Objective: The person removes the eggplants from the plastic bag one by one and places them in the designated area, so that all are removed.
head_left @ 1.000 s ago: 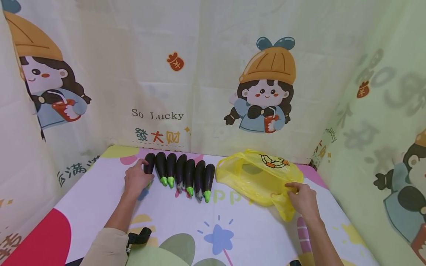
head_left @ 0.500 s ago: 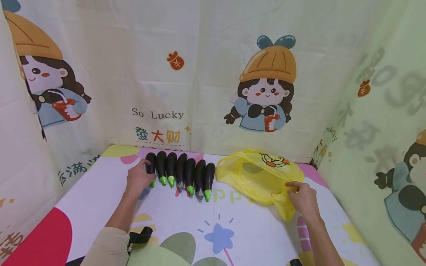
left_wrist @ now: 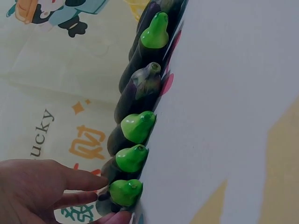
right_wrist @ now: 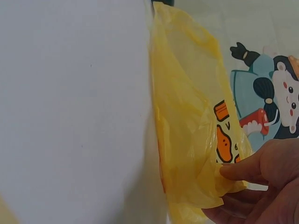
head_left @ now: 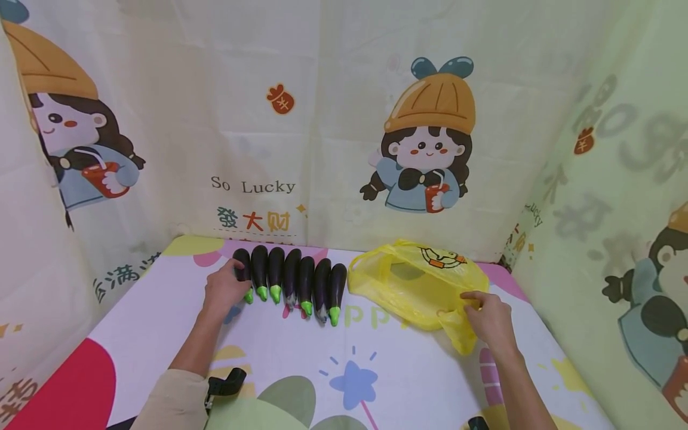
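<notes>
A row of several dark eggplants [head_left: 292,275] lies side by side on the table, most with bright green stem ends toward me. At the row's left end, my left hand [head_left: 223,289] grips the outermost eggplant [head_left: 243,259], thumb on one side and fingers on the other. Its green cap [left_wrist: 125,192] shows between the fingers in the left wrist view, where part of the left hand [left_wrist: 51,191] is visible. To the right of the row lies a yellow plastic bag [head_left: 371,278], its mouth spread. My right hand [head_left: 491,319] pinches the bag's near right edge between thumb and fingers.
A printed cloth covers the table [head_left: 301,358]. Cream printed curtains [head_left: 333,149] enclose the back and both sides. Black wrist-camera mounts show near both forearms, such as the left mount [head_left: 228,382].
The outermost eggplant's green end has shifted slightly right, nearer its neighbour, and shows more beside my left hand. My right hand and the bag look unchanged.
</notes>
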The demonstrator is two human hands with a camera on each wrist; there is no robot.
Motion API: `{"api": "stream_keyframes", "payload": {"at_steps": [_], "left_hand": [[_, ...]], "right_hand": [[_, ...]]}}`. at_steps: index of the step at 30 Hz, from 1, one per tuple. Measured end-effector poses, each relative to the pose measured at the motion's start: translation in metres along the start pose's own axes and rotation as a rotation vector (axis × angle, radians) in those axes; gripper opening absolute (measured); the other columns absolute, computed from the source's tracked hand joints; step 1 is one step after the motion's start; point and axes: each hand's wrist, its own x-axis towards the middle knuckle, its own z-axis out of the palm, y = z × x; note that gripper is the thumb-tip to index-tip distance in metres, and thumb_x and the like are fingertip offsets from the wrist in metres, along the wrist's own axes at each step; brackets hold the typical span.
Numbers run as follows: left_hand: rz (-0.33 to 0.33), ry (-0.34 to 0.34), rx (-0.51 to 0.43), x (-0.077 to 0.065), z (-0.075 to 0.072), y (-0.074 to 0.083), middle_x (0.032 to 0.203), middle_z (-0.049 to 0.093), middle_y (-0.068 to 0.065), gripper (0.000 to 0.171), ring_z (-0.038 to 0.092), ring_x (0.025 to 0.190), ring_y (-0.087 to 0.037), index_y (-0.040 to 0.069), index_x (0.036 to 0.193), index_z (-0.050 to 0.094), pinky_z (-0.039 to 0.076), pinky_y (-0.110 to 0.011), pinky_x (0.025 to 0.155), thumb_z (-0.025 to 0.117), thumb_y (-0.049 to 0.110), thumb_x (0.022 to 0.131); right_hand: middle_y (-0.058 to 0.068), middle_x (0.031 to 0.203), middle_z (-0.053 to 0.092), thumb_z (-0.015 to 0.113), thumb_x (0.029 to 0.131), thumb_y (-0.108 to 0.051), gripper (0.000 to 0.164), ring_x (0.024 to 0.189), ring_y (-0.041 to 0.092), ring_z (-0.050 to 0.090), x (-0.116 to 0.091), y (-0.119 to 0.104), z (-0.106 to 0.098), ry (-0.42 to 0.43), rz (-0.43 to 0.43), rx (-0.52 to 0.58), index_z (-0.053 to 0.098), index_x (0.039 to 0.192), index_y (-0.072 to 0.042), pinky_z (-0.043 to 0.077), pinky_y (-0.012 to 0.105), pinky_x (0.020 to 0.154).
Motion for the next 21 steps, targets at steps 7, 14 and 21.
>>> {"api": "stream_keyframes", "payload": {"at_steps": [7,14,21], "left_hand": [[0.002,0.000,0.019,-0.002,-0.003,0.000,0.127,0.062,-0.037,0.043,0.057,0.106,-0.049,0.000,0.133,0.055,0.049,-0.054,0.082,0.061,0.018,0.095],[0.049,0.008,0.025,-0.005,-0.006,0.007,0.128,0.060,-0.038,0.044,0.058,0.112,-0.052,-0.002,0.135,0.055,0.050,-0.060,0.088,0.060,0.016,0.096],[0.070,0.007,0.058,-0.012,-0.015,0.026,0.130,0.056,-0.035,0.048,0.051,0.116,-0.049,0.001,0.142,0.052,0.048,-0.063,0.094,0.059,0.019,0.099]], "right_hand": [[0.039,0.131,0.060,0.059,0.097,-0.010,0.036,0.062,0.022,0.048,0.000,0.000,0.000,0.021,0.001,0.007,0.069,0.129,0.003,0.042,0.029,0.049],[0.039,0.134,0.056,0.058,0.098,-0.013,0.039,0.048,0.017,0.043,-0.002,-0.003,-0.003,0.034,0.001,0.001,0.068,0.132,0.002,0.039,0.028,0.045],[0.039,0.133,0.059,0.060,0.097,-0.015,0.039,0.071,0.030,0.059,-0.004,-0.009,-0.011,0.055,0.003,-0.020,0.068,0.132,0.001,0.042,0.030,0.049]]}}
